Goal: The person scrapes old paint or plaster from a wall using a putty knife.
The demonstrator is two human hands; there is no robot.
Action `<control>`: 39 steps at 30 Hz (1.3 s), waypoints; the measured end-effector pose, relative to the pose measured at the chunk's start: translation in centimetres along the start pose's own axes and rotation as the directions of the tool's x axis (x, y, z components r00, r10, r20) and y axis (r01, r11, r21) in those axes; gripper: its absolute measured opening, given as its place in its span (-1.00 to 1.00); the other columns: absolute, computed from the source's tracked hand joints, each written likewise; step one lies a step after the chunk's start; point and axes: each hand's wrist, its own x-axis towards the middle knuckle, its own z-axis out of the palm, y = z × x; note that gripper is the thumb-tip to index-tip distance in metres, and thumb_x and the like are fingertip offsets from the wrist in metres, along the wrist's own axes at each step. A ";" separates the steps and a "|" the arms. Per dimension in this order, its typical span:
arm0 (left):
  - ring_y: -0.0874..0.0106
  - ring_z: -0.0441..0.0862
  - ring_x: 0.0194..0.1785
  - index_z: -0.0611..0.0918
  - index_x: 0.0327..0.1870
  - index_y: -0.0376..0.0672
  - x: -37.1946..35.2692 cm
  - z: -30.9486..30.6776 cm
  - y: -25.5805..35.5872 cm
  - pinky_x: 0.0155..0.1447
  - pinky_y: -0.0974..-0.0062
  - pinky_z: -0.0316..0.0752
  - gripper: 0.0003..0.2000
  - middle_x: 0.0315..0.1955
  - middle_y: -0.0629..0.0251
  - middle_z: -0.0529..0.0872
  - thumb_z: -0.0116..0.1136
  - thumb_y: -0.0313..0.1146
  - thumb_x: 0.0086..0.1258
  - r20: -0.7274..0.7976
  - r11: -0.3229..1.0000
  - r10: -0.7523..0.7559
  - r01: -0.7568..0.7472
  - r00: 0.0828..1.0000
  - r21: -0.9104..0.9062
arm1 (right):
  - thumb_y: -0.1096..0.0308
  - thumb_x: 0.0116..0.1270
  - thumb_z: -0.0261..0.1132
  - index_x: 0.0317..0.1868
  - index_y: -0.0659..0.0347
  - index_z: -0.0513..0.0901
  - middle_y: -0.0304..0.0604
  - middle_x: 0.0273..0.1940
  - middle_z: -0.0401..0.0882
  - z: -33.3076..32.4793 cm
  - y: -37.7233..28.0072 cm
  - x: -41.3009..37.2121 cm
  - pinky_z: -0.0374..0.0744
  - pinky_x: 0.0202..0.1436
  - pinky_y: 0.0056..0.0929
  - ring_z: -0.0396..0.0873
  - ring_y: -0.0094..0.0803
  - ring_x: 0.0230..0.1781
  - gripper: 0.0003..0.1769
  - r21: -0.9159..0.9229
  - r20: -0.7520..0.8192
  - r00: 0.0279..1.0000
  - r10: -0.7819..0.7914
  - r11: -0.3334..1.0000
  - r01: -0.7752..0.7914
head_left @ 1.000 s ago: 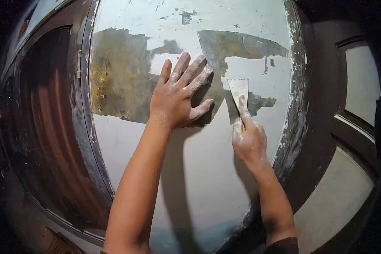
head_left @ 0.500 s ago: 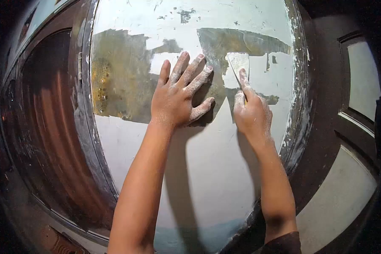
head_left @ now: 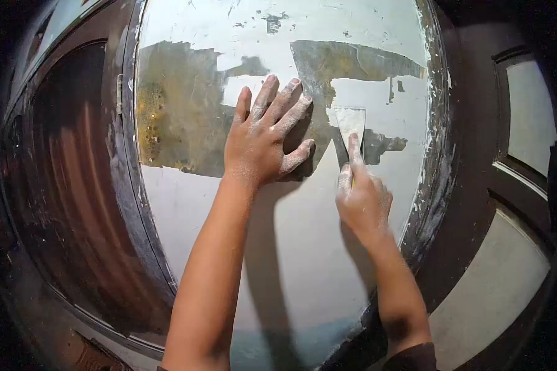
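My left hand lies flat on the wall with its fingers spread, over the edge of a bare grey-brown patch. White dust coats its fingers. To its right, my right hand grips a putty knife, index finger stretched along the blade. The blade points up against the wall, and whitish material covers its face. Most of the handle is hidden in my fist. Around the blade, white coating meets another bare patch just to the right.
A dark wooden door or shutter with a hinge stands at the left. On the right is a dark frame with pale panels. Scuffed, paint-flecked edges border the wall.
My right hand has drawn the putty knife down the wall, uncovering a dark bare strip near the blade's right side. My left hand stays in place.
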 end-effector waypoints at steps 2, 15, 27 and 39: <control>0.19 0.15 0.74 0.55 0.52 0.29 0.0 0.0 0.2 0.76 -0.10 -0.09 -0.33 0.65 0.46 0.35 0.24 0.23 0.39 0.008 1.000 -0.003 0.003 1.000 0.017 | 0.21 0.60 0.08 0.68 -0.09 0.30 0.28 -0.23 0.75 0.3 0.1 -0.4 0.58 -0.03 0.26 0.69 0.34 -0.18 -0.34 -0.011 0.009 1.000 -0.018 1.000 0.018; 0.21 0.14 0.74 0.54 0.54 0.31 -0.3 0.1 0.4 0.76 -0.11 -0.10 -0.34 0.64 0.46 0.36 0.22 0.22 0.41 0.015 1.000 -0.012 0.011 1.000 0.029 | 0.18 0.60 0.07 0.71 -0.12 0.23 0.25 -0.29 0.76 -0.7 0.4 2.0 0.62 -0.05 0.28 0.74 0.28 -0.21 -0.30 -0.080 0.074 0.997 0.015 0.997 -0.009; 0.18 0.18 0.72 0.56 0.52 0.27 -0.3 -0.2 0.4 0.75 -0.11 -0.05 -0.34 0.64 0.43 0.37 0.29 0.17 0.39 0.013 0.999 -0.023 0.023 1.000 -0.023 | 0.20 0.60 0.09 0.70 0.07 0.20 0.31 -0.36 0.73 -1.4 0.6 4.9 0.64 -0.01 0.22 0.71 0.33 -0.25 -0.29 0.128 -0.063 0.993 -0.097 0.986 0.104; 0.19 0.15 0.74 0.57 0.52 0.24 -0.3 0.0 0.2 0.76 -0.06 -0.05 -0.35 0.65 0.44 0.36 0.27 0.17 0.40 0.015 1.000 -0.018 0.017 1.000 0.009 | 0.16 0.57 0.13 0.69 0.14 0.21 0.38 -0.26 0.73 -1.1 -0.2 5.4 0.60 0.11 0.25 0.72 0.30 -0.10 -0.25 0.238 -0.031 0.997 0.064 0.970 -0.055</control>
